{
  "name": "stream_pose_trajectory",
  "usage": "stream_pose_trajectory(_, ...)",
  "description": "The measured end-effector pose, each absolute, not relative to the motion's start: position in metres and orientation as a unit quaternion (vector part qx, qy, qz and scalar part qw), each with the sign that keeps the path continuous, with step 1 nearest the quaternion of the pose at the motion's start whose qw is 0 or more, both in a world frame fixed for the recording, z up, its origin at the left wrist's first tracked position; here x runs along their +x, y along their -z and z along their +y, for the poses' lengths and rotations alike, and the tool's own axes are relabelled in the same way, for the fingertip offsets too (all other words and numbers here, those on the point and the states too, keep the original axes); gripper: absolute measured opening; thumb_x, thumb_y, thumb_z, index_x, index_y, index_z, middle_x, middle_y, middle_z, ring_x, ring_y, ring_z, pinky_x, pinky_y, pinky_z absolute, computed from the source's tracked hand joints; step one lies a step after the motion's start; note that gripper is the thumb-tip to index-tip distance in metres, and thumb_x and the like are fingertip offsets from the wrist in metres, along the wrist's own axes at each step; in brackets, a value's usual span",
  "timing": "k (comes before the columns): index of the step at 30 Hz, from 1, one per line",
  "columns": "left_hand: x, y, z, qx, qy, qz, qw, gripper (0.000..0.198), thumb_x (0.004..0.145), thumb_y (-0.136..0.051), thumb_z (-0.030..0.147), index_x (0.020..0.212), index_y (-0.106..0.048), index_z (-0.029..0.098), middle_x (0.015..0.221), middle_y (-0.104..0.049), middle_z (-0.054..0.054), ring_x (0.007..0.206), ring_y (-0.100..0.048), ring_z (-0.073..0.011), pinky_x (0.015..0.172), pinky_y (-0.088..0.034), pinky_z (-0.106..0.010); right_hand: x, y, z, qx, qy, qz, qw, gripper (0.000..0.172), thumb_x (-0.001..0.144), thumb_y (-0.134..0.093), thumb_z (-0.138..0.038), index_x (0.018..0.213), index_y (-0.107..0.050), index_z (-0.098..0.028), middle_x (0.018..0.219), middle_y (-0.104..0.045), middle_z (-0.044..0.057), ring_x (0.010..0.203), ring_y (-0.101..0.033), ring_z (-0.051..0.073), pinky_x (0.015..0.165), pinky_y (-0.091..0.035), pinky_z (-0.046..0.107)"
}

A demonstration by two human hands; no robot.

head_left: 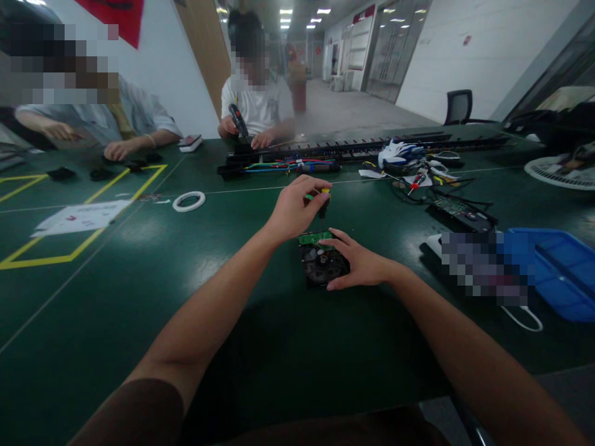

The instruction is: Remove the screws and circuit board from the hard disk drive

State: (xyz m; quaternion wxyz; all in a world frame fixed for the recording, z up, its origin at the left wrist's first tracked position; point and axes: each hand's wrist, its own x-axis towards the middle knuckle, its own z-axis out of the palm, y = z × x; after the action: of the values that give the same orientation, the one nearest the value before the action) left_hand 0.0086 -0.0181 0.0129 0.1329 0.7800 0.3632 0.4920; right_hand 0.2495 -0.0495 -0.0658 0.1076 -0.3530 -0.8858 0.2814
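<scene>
A hard drive (pixel 323 269) lies on the green tabletop in front of me, its green circuit board facing up along the far edge. My right hand (pixel 362 260) grips it from the right, thumb at the near edge and fingers spread over the circuit board. Above the far side of the drive, my left hand (pixel 297 210) pinches a small screwdriver (pixel 324 207) with a black, yellow and green handle, held upright. The screwdriver's tip is too fine to tell whether it touches the board.
A second hard drive (pixel 465 214), a blue plastic tray (pixel 558 272), and gloves (pixel 400 153) with tools and cables lie to the right. Wired black rails (pixel 297 164) stretch across the back. A tape roll (pixel 189 201) and paper (pixel 83 217) lie left. Two people work across the table.
</scene>
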Motion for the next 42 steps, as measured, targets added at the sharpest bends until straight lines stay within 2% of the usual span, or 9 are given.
stream_pose_trajectory(11, 0.0093, -0.0097, -0.0163, 0.778, -0.498, 0.363, 0.123, 0.024, 0.099, -0.061, 0.015, 0.121, -0.067, 0.022, 0.110, -0.072, -0.005, 0.095, -0.068, -0.0160, 0.078, -0.057, -0.027, 0.2496, 0.0687, -0.0511, -0.363, -0.279, -0.883, 0.104, 0.117, 0.068, -0.082, -0.079, 0.164, -0.035, -0.033, 0.179, 0.000, 0.011, 0.162, -0.012, 0.046, 0.129, -0.023, 0.063)
stream_pose_trajectory(18, 0.0066, -0.0123, -0.0176, 0.802, -0.471, 0.367, 0.019, 0.023, 0.103, -0.054, 0.014, 0.115, -0.072, 0.022, 0.113, -0.074, -0.006, 0.104, -0.068, -0.0197, 0.095, -0.054, -0.035, 0.2493, 0.0657, -0.0508, -0.367, -0.286, -0.881, 0.090, 0.118, 0.068, -0.082, -0.080, 0.165, -0.035, -0.032, 0.179, -0.001, 0.011, 0.163, -0.011, 0.045, 0.130, -0.022, 0.061)
stream_pose_trajectory(25, 0.0056, -0.0085, -0.0145, 0.785, -0.478, 0.392, -0.050, 0.022, 0.103, -0.057, 0.019, 0.115, -0.075, 0.023, 0.110, -0.067, -0.008, 0.105, -0.064, -0.0215, 0.094, -0.054, -0.038, 0.2484, 0.0648, -0.0512, -0.372, -0.286, -0.879, 0.087, 0.119, 0.066, -0.081, -0.081, 0.164, -0.035, -0.031, 0.179, -0.001, 0.012, 0.163, -0.012, 0.045, 0.129, -0.022, 0.061)
stream_pose_trajectory(34, 0.0047, -0.0127, -0.0185, 0.791, -0.471, 0.389, -0.015, 0.017, 0.099, -0.065, 0.018, 0.114, -0.073, 0.021, 0.112, -0.075, -0.006, 0.106, -0.069, -0.0211, 0.097, -0.055, -0.037, 0.2485, 0.0647, -0.0513, -0.364, -0.287, -0.881, 0.093, 0.117, 0.067, -0.081, -0.081, 0.164, -0.036, -0.033, 0.180, -0.001, 0.010, 0.163, -0.012, 0.044, 0.130, -0.021, 0.061)
stream_pose_trajectory(39, 0.0046, -0.0089, -0.0167, 0.788, -0.470, 0.397, 0.031, 0.019, 0.097, -0.069, 0.021, 0.117, -0.069, 0.021, 0.113, -0.077, -0.005, 0.096, -0.073, -0.0182, 0.088, -0.059, -0.033, 0.2487, 0.0637, -0.0515, -0.371, -0.288, -0.879, 0.085, 0.118, 0.067, -0.081, -0.082, 0.164, -0.035, -0.032, 0.180, -0.001, 0.011, 0.162, -0.013, 0.045, 0.129, -0.022, 0.062)
stream_pose_trajectory(42, 0.0063, -0.0049, -0.0149, 0.783, -0.474, 0.400, 0.040, 0.024, 0.096, -0.073, 0.022, 0.118, -0.065, 0.021, 0.117, -0.076, -0.006, 0.100, -0.073, -0.0191, 0.089, -0.060, -0.034, 0.2484, 0.0630, -0.0517, -0.373, -0.288, -0.878, 0.083, 0.119, 0.067, -0.081, -0.081, 0.164, -0.035, -0.031, 0.179, -0.002, 0.012, 0.163, -0.012, 0.045, 0.130, -0.021, 0.061)
